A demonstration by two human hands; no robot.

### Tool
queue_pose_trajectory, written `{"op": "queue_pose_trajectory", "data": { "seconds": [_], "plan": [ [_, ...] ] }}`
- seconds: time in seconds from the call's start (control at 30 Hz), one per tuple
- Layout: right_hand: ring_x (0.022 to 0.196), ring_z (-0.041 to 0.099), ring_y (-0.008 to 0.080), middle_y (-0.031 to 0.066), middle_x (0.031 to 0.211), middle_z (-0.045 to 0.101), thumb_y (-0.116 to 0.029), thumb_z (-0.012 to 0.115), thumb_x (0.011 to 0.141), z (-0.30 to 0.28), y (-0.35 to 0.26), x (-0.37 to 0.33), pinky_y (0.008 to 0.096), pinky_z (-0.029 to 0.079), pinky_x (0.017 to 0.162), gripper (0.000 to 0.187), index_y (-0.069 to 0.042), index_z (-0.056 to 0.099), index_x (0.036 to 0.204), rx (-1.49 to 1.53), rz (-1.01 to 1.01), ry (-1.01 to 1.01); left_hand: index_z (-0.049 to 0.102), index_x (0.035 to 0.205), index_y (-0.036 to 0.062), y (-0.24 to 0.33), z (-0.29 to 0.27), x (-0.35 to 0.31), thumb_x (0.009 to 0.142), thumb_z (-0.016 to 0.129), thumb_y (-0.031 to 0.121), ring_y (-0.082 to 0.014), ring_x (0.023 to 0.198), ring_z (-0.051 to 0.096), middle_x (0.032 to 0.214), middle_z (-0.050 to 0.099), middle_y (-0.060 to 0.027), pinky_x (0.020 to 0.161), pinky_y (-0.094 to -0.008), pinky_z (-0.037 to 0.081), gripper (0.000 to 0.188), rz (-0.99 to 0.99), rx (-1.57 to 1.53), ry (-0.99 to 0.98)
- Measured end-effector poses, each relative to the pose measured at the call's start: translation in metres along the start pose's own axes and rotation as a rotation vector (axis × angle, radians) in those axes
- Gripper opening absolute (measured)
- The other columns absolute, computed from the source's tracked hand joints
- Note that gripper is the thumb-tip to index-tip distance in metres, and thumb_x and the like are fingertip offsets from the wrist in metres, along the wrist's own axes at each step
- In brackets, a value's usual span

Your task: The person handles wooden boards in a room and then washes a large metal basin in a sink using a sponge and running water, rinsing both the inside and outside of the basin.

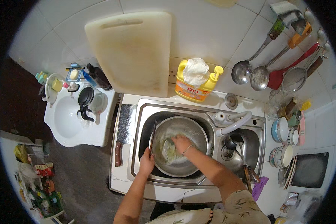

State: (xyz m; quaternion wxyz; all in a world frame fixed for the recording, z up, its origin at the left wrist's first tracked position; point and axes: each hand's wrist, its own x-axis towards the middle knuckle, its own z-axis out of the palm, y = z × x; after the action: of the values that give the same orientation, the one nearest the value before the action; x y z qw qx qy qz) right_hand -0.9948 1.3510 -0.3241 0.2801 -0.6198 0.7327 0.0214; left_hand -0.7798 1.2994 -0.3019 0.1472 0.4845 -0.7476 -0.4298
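A round metal basin (181,170) sits in the large left bowl of the steel sink (135,123). Pale green shreds (170,153) lie in cloudy liquid at its bottom; their exact kind is unclear. My right hand (181,144) reaches down into the basin, its fingers bent into the shreds and partly hidden by them. At the basin's left rim my left hand (147,163) is closed around dark, thin chopsticks (154,130), which point up and away from me. Whether it also touches the rim, I cannot tell.
A cleaver with a brown handle (118,154) lies left of the sink. Behind stand a cutting board (128,56) and a yellow pump bottle (192,87). The faucet (235,123) arches over the right bowl, where ladles (232,143) rest. Bowls (282,156) stand farther right.
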Motion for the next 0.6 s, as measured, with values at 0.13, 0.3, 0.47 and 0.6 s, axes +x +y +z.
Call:
{"op": "queue_pose_trajectory", "data": {
  "seconds": [0.13,0.3,0.47,0.6],
  "plan": [
    [0.104,0.046,0.0277,0.0130,0.122,0.045,-0.011,0.050,0.075,-0.021,0.064,-0.002,0.0394,0.037,0.087,0.036,-0.013,0.057,0.110,-0.485,-0.071,0.074,0.038,0.119,-0.0043,0.017,-0.004,0.000,0.081,0.047,0.008,-0.0408,0.089,0.053,0.097,0.054,-0.0283,0.077,-0.0423,0.043,0.042,-0.029,0.047,-0.034],
    [0.099,0.054,0.0279,0.0128,0.105,0.058,-0.012,0.044,0.081,0.017,0.041,-0.068,0.0396,0.042,0.082,0.026,-0.004,0.063,0.098,-0.486,0.062,-0.563,0.037,0.121,-0.0039,0.022,-0.004,0.001,0.080,0.045,0.009,-0.0414,0.083,0.055,0.089,0.056,-0.0285,0.073,-0.0451,0.044,0.043,-0.077,0.112,-0.049],
    [0.094,0.055,0.0357,0.0198,0.104,0.057,-0.011,0.053,0.074,0.018,0.017,-0.071,0.0402,0.043,0.085,0.040,0.001,0.051,0.111,0.238,0.194,-0.307,0.034,0.123,-0.0051,0.015,-0.001,0.005,0.080,0.043,0.008,-0.0403,0.084,0.056,0.092,0.056,-0.0278,0.073,-0.0441,0.044,0.046,-0.136,0.168,-0.078],
    [0.095,0.053,0.0378,0.0258,0.112,0.050,-0.016,0.056,0.071,-0.016,0.051,-0.067,0.0368,0.043,0.086,0.064,0.008,0.030,0.125,0.255,0.542,0.295,0.027,0.128,-0.0042,0.017,0.004,0.007,0.081,0.040,0.006,-0.0396,0.086,0.056,0.097,0.056,-0.0271,0.075,-0.0433,0.044,0.050,-0.264,0.343,-0.186]
  ]
}}
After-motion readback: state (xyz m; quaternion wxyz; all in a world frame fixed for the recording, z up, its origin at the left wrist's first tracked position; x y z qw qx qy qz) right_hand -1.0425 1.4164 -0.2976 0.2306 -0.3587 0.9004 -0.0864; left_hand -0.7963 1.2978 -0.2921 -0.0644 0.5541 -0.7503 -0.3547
